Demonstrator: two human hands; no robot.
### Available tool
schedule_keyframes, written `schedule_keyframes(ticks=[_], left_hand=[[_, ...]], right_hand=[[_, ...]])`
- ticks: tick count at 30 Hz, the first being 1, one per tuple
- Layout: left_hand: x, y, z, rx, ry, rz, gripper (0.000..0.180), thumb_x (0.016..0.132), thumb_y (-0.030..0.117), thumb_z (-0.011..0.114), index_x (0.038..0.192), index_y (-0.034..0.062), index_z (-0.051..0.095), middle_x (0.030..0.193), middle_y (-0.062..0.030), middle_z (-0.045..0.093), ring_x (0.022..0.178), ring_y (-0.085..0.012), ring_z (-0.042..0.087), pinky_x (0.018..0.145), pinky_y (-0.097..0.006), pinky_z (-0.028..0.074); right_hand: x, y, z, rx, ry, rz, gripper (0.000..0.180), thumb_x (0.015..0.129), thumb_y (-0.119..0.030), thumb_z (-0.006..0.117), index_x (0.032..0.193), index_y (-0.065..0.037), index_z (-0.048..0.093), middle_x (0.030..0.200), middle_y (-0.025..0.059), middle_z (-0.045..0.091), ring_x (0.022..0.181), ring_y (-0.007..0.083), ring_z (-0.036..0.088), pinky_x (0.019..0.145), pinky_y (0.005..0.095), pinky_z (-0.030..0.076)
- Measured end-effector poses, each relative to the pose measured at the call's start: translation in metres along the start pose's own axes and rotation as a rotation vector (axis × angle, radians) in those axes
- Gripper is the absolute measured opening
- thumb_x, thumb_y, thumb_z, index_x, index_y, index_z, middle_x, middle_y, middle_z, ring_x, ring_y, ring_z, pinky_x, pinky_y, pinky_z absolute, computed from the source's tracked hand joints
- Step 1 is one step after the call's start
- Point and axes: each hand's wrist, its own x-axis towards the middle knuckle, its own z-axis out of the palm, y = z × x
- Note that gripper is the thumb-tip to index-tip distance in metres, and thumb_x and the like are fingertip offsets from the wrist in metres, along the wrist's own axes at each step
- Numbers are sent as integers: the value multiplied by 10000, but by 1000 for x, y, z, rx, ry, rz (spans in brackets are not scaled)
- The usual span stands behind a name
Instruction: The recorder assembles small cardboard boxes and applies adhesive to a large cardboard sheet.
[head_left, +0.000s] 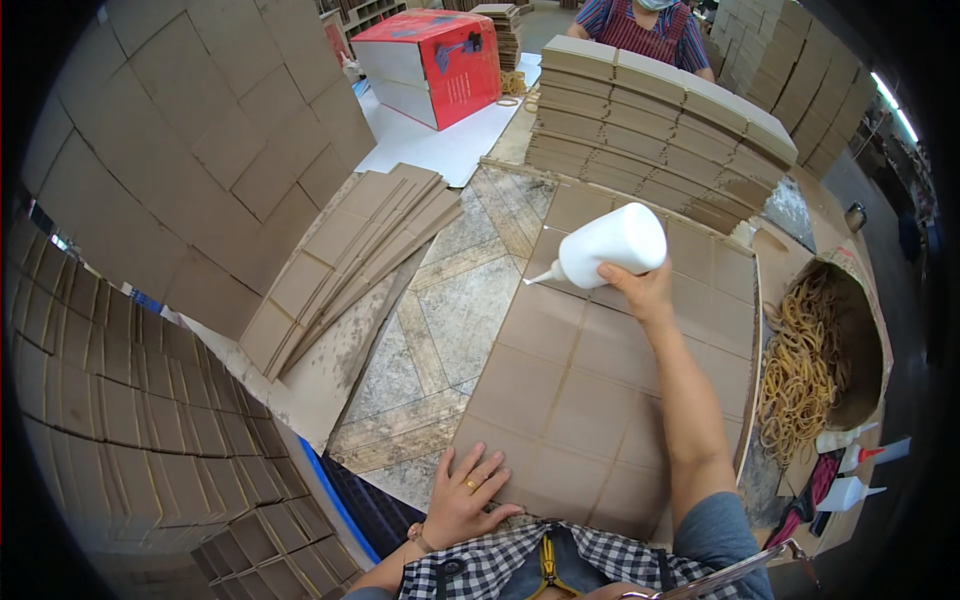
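Note:
A white squeeze bottle (615, 240) with a thin pointed nozzle is gripped in my right hand (642, 290). It tilts so that the nozzle points down and left, close above the far left part of a scored brown cardboard sheet (560, 400). Grid lines divide this sheet into squares. Fingers spread, my left hand (472, 490) rests at the sheet's near left corner, with a ring on one finger and nothing held. Left of the sheet, the patterned tabletop (440, 310) shows.
Fanned cardboard strips (350, 260) lie at the left. Tall cardboard stacks (190, 130) rise beyond them, another stack (650, 120) at the back. A red and white box (430, 65) stands far left. Rubber bands (800, 370) fill a container at right, near small bottles (850, 492). A person (650, 30) is behind.

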Motion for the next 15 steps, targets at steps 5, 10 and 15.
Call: schedule_keyframes(ticks=[5, 10, 15], left_hand=[[-1, 3, 1, 3, 0, -18, 515, 670, 458, 763, 1026, 102, 655, 1210, -62, 584, 1243, -284, 446, 1018, -552, 263], [1, 4, 0, 11, -11, -10, 524, 648, 450, 779, 1019, 100, 657, 1208, -65, 585, 1238, -292, 447, 1007, -559, 266], [1, 5, 2, 37, -13, -5, 543, 629, 451, 788, 1018, 96, 655, 1206, -72, 581, 1228, -302, 452, 1005, -563, 264]], right_hand=[[-4, -6, -58, -64, 5, 69, 493, 659, -145, 817, 1067, 12, 591, 930, 80, 648, 852, 182, 623, 778, 318, 503], [-27, -20, -125, -59, 114, 64, 478, 658, -104, 808, 1067, 14, 592, 931, 79, 648, 843, 174, 623, 771, 307, 502], [-53, -36, -185, -78, 219, 55, 500, 650, -83, 807, 1088, 1, 581, 955, 72, 641, 876, 168, 616, 806, 300, 488]])
